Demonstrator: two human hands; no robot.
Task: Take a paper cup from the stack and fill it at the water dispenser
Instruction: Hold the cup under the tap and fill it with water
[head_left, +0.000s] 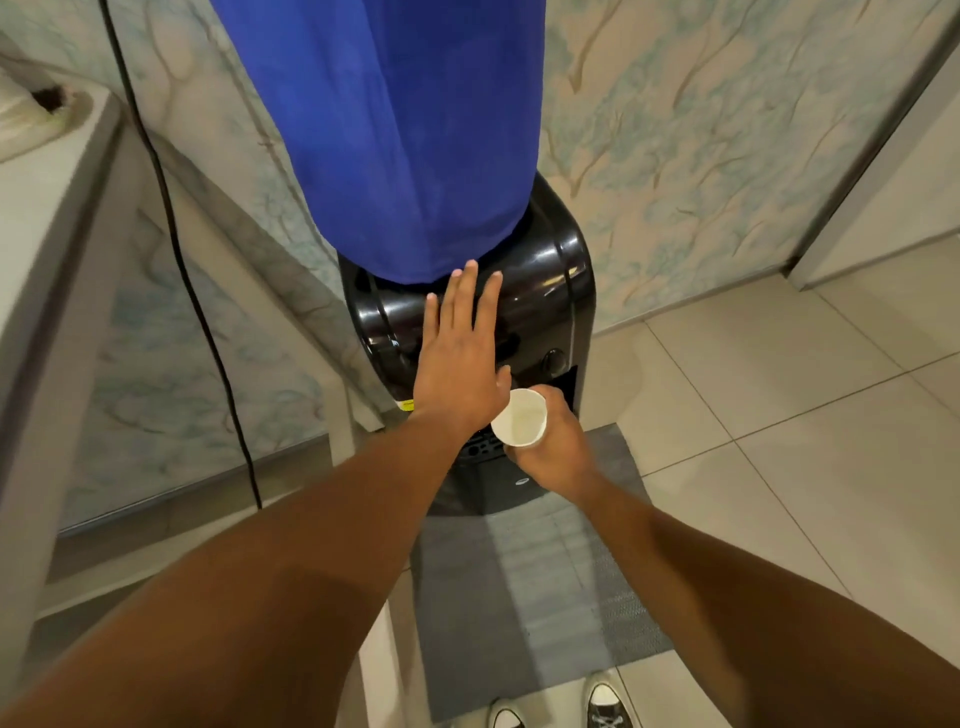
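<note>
A black water dispenser (550, 291) stands against the wall, its bottle hidden under a blue cloth cover (384, 130). My right hand (556, 447) grips a white paper cup (519, 418) from the side, mouth up, in front of the dispenser's tap recess. The cup looks empty inside. My left hand (457, 358) lies flat with fingers spread over the dispenser's top front, fingertips near the cloth's hem. No cup stack is in view.
A grey mat (519, 587) lies on the tiled floor under the dispenser. A pale counter (47, 249) runs along the left, with a black cable (171, 208) hanging down the wall. My two shoes (556, 712) show at the bottom edge.
</note>
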